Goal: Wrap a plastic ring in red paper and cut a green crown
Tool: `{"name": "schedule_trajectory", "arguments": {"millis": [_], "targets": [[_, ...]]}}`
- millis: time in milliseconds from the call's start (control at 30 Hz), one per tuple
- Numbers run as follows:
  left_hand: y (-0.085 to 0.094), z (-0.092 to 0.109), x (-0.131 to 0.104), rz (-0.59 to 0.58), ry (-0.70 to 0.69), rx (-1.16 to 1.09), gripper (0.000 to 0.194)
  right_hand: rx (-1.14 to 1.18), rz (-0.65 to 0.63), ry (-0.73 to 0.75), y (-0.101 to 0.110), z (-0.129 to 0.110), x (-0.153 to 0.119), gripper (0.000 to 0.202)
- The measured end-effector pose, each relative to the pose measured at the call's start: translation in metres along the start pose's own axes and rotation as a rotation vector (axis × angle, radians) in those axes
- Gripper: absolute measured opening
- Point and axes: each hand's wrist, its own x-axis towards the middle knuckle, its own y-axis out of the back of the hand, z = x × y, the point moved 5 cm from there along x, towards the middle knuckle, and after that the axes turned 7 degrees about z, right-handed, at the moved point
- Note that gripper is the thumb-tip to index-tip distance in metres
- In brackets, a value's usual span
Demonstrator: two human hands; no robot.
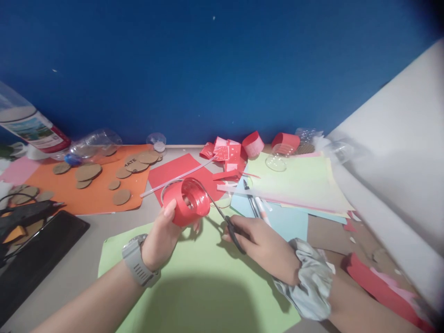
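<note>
My left hand (165,231) is closed around a red paper-wrapped plastic ring (180,210), tilted so that its shiny clear inside shows. A grey watch sits on that wrist. In my right hand (255,238) are scissors (229,226), its fingers closed on the black handles. Their blades point up and left to the rim of the red ring; whether they are cutting into it I cannot tell. A grey scrunchie circles the right wrist. Below both hands lies a light green paper sheet (201,286).
Orange paper (100,185) with several cardboard discs lies left, near a clear bottle (97,141) and a black phone-like slab (45,263). Red paper scraps (231,155) sit by the blue wall. Pens (251,199) and stacked paper (298,175) lie right, beside a white panel (398,138).
</note>
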Motion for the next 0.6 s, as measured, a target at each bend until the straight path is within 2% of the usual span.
{"name": "schedule_trajectory", "arguments": {"millis": [200, 400, 600], "targets": [[0.0033, 0.0027, 0.0, 0.078, -0.051, -0.007, 0.034, 0.019, -0.023, -0.025, -0.0004, -0.0044, -0.0009, 0.023], [0.0096, 0.0063, 0.0024, 0.191, -0.123, -0.001, 0.036, 0.123, -0.061, -0.024, -0.0031, -0.0024, -0.0018, 0.014], [0.0083, 0.0071, 0.0039, 0.143, -0.173, -0.013, 0.035, 0.084, -0.06, 0.004, -0.0008, -0.004, -0.0013, 0.016]]}}
